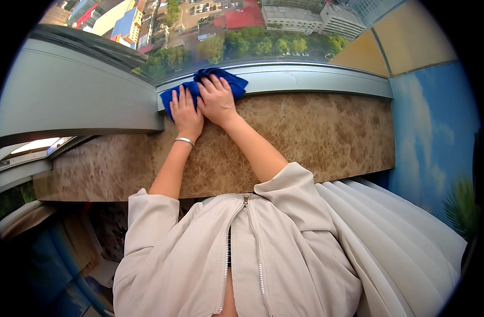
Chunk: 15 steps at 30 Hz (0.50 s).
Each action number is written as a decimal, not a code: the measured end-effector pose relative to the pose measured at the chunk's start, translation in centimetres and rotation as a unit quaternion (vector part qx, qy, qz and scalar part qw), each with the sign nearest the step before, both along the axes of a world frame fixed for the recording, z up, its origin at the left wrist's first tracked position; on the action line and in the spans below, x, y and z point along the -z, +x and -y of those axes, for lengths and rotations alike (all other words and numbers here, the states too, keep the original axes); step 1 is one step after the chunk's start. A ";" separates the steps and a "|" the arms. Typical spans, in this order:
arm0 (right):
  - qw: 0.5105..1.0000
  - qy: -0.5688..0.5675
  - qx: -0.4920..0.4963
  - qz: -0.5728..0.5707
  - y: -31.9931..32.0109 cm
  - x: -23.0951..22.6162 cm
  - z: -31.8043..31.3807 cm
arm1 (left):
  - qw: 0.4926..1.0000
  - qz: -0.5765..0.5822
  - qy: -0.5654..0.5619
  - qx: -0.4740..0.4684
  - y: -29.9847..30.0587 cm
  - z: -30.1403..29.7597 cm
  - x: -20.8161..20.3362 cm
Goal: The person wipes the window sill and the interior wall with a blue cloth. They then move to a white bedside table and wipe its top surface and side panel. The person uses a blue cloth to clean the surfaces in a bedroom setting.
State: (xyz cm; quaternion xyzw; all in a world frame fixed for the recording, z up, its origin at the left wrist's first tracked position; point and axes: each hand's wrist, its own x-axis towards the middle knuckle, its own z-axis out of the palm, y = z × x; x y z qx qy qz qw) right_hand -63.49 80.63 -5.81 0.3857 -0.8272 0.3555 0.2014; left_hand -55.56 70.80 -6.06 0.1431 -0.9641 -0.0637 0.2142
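Note:
A crumpled blue cloth (236, 83) lies bunched on the grey window frame (305, 79), at the frame's left corner. Both hands hold it against the frame there. My left hand (186, 116) presses on the cloth's left part, its fingers bent over the fabric; a silver bangle circles that wrist. Close beside it, my right hand (216, 100) is closed over the cloth's right part, thumb side toward the left hand. The fabric hides some of the fingertips. Below the hands runs a brown marbled windowsill (305, 137).
Glass (215, 53) rises beyond the frame, with buildings and trees far below. A wide grey frame post (78, 87) closes off the left. On the right stands a sky-painted wall (426, 121). White pleated fabric (390, 227) hangs at my right side.

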 end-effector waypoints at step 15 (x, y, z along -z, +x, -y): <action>0.977 0.090 0.192 -0.031 -10.0 1.5 -22.0 | 0.959 0.057 0.043 0.275 -12.7 -17.6 -0.6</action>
